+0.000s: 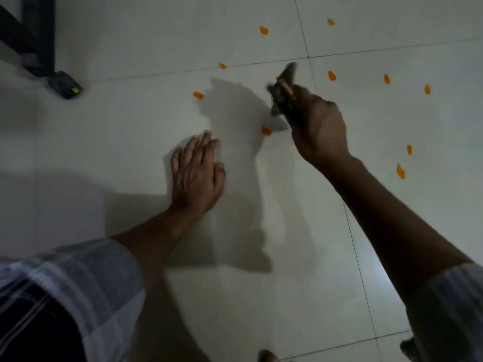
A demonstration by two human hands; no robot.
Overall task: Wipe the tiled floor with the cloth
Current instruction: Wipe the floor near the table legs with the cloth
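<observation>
The right hand (pixel 317 124) holds its grip closed on the dark cloth (pixel 283 92) — bunched, blurred, apparently lifted clear of the tiled floor (pixel 130 48) — with orange bits (pixel 266 131) lying just beside and below it, while the left hand (pixel 198 171) rests flat and empty, farther off.

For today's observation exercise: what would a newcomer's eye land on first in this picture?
Bright orange bits scattered over the pale tiled floor, mostly toward the upper right. Next, the right hand raised above them, gripping a dark, blurred cloth, while the left hand presses flat on the floor.
</observation>
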